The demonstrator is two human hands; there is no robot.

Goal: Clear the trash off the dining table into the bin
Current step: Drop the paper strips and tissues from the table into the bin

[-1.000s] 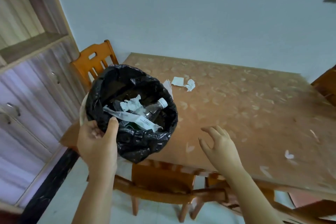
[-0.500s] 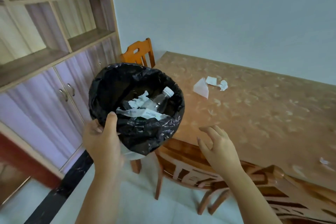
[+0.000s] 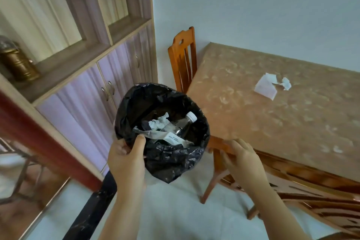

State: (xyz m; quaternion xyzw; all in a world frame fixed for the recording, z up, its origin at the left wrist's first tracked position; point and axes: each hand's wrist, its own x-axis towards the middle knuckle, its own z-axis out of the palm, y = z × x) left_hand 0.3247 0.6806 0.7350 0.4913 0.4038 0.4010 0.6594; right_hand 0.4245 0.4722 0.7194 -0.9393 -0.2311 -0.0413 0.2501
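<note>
bin with black liner held in the air beside the counter corner

the bin [image 3: 165,160] holds a clear bottle [image 3: 183,125], crumpled paper [image 3: 158,122] and a label strip. the left hand [image 3: 126,160] grips its near rim; the right hand [image 3: 240,160] is loose at the counter [image 3: 253,122] edge, grasping nothing. paper scraps [image 3: 272,85] lie on the counter farther away.
</note>
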